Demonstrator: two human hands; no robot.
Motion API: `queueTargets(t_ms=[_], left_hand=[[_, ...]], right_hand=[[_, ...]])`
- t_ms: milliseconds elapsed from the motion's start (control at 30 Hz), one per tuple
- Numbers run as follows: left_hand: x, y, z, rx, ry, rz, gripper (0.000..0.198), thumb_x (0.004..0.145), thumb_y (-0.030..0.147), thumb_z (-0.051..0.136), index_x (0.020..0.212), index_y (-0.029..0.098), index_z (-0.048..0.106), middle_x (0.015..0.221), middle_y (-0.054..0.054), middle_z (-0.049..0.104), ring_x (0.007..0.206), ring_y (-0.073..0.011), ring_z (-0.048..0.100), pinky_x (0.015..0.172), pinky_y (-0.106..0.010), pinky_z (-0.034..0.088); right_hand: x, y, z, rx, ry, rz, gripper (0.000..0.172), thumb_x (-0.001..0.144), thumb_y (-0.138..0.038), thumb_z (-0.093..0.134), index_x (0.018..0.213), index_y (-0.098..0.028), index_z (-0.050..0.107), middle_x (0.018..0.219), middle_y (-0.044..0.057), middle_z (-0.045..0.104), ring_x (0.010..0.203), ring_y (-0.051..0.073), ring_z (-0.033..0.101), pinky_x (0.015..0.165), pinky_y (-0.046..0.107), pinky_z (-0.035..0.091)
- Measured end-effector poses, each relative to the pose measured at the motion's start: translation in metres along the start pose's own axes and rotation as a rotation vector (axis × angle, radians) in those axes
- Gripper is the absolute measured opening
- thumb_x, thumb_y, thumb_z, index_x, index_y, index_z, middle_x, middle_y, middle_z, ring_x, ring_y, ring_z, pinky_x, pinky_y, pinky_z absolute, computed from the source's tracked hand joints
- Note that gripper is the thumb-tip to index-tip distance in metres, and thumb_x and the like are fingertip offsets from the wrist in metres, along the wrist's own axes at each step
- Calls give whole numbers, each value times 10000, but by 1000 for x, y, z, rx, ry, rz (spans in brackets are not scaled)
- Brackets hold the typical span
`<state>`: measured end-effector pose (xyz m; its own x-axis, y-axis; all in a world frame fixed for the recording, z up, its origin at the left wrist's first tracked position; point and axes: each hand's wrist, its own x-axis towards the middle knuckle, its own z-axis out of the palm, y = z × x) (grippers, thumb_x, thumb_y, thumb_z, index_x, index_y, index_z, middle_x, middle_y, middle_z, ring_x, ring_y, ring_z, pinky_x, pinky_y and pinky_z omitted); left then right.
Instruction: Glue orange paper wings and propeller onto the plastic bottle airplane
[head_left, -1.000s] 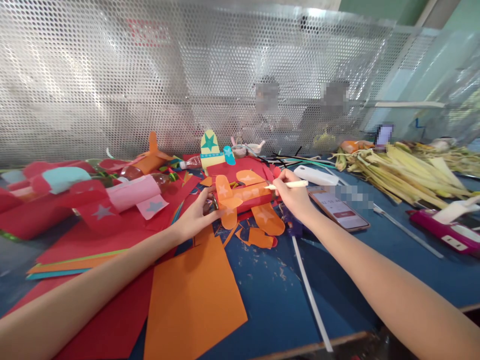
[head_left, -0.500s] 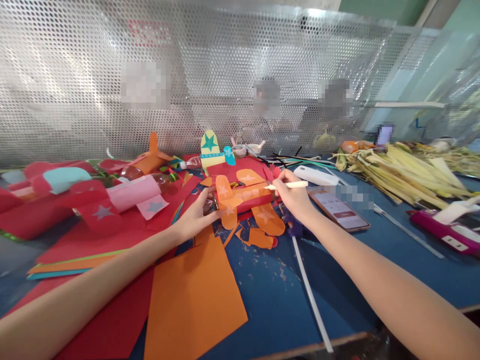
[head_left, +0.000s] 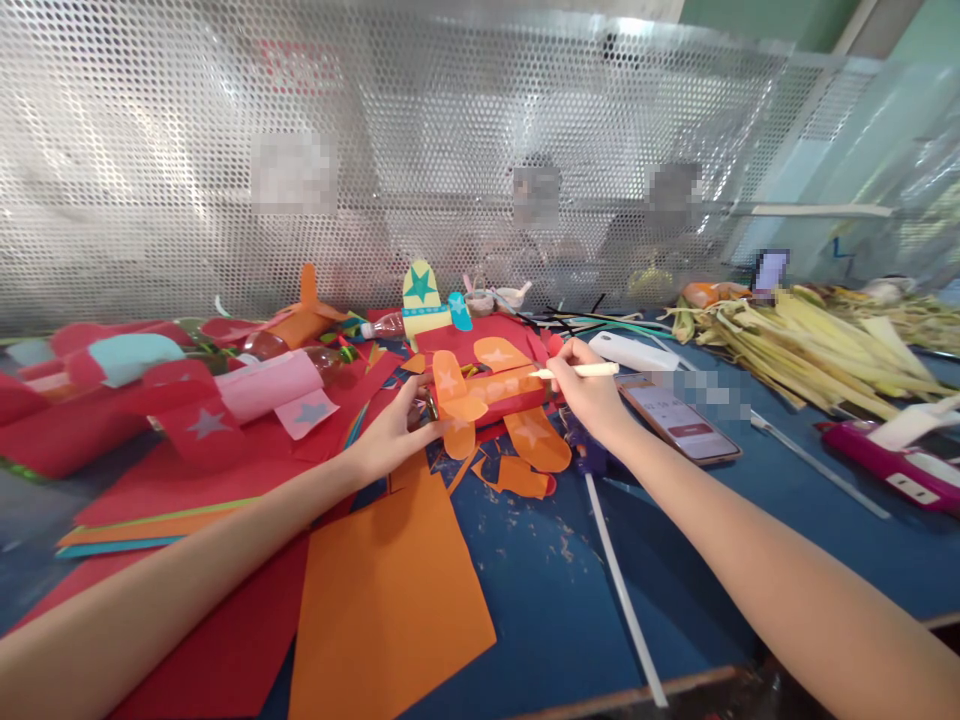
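Observation:
An orange and red paper airplane [head_left: 499,391] with pale stars on its wings lies on its belly in the middle, seemingly built round a plastic bottle. My left hand [head_left: 396,428] grips its left end, thumb and fingers round the tip near the orange tail pieces. In my right hand [head_left: 589,392], a cream-coloured marker [head_left: 592,370] is pinched, pointing left. Its tip meets the orange strip along the top of the body, where a row of pale squares shows. Just below lie orange paper scraps [head_left: 521,478].
Orange paper [head_left: 390,600] and red sheets [head_left: 225,620] cover the front left. More paper airplanes, one pink [head_left: 266,385], one yellow [head_left: 421,290], stand behind. Rightward are a phone [head_left: 679,420], a glue gun stick-like white rod [head_left: 622,590], a purple power strip [head_left: 892,465] and dried husks [head_left: 825,340].

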<state>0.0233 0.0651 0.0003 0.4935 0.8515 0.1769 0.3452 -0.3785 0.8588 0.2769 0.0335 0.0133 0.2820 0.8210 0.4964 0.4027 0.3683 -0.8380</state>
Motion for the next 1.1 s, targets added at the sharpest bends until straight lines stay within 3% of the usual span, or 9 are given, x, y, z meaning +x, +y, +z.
queueTargets(t_ms=[1100], left_hand=[[0,-1,0,-21,-5,21,562,753,491,595,1183,203,374,1101,-78,542,980,-230,603,866,-401,508]], right_hand=[[0,-3,0,7,17,7,178,705,-277,485,584,-252,356,466,-68,407,508,141,419,538,274,324]])
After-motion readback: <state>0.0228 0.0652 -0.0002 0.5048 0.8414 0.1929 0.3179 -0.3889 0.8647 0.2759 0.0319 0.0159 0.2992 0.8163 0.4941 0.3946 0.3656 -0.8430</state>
